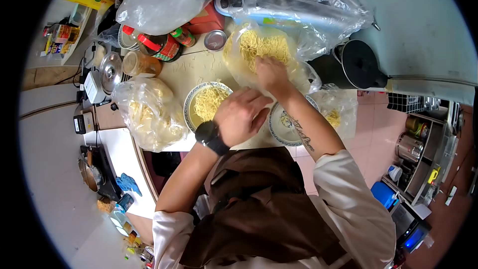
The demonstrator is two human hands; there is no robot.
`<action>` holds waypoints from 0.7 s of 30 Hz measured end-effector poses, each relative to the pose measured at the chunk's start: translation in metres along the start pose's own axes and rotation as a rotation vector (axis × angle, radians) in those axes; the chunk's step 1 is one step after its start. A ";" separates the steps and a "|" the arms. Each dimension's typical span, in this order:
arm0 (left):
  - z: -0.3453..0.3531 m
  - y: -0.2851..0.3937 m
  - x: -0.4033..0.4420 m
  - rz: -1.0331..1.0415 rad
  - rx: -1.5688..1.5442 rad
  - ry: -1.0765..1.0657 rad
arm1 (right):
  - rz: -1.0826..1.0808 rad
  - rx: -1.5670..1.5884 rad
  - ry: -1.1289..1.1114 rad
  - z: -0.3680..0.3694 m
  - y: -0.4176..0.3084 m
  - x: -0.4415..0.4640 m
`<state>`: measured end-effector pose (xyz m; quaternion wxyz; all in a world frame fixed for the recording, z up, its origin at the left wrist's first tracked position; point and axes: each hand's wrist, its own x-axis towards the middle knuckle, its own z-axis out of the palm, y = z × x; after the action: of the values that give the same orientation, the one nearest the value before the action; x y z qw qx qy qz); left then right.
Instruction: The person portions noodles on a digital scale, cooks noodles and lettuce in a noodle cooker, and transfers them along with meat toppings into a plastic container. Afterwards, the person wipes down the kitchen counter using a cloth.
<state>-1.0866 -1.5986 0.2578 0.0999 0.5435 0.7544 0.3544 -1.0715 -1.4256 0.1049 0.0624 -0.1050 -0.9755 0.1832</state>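
My right hand [271, 73] reaches into an open plastic bag of thin yellow noodles [264, 47], its fingers curled into the strands. My left hand [242, 114], with a black watch at the wrist, hovers between two patterned bowls, its fingers bent and what they hold, if anything, hidden. The left bowl [188, 105] holds a heap of noodles [209, 102]. Under my right forearm the other bowl [284, 128] is partly hidden, with small bits at its bottom. Another bag of noodles [149, 112] lies left of the bowls.
Behind stand a red-capped bottle [167, 47], a green-capped jar [183, 36], a round tin [215, 40] and an orange-brown jar [142, 63]. A black lidded pitcher [358, 65] is at the right. Large plastic bags [164, 0] cover the back. A small bag [338, 112] lies right of the bowls.
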 end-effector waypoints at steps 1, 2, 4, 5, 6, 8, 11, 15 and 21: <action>0.004 -0.004 0.005 -0.002 0.013 -0.017 | -0.014 -0.027 -0.019 0.005 0.011 -0.007; 0.008 -0.008 0.008 -0.004 0.026 -0.035 | -0.028 -0.053 -0.038 0.011 0.021 -0.014; 0.011 -0.008 0.012 -0.027 0.019 -0.099 | -0.071 -0.045 -0.075 0.019 0.044 -0.021; 0.012 -0.008 0.013 -0.031 0.016 -0.109 | -0.106 -0.010 -0.098 0.022 0.058 -0.018; 0.014 -0.008 0.011 -0.040 0.011 -0.121 | -0.141 0.026 -0.126 0.024 0.064 -0.017; 0.019 -0.009 0.012 -0.032 -0.002 -0.128 | 0.179 0.075 -0.275 -0.032 0.040 0.001; 0.028 -0.013 0.015 0.000 -0.008 -0.079 | 0.330 0.235 -0.264 -0.073 0.031 0.013; 0.038 -0.024 0.032 0.023 0.221 -0.029 | 0.204 0.132 -0.183 -0.052 0.040 0.029; 0.045 -0.051 0.033 -0.211 0.450 -0.303 | 0.182 0.160 -0.203 0.000 0.034 0.083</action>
<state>-1.1137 -1.5583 0.2004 0.1247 0.5174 0.8428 0.0804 -1.1461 -1.3757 0.0998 -0.0450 -0.1684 -0.9455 0.2749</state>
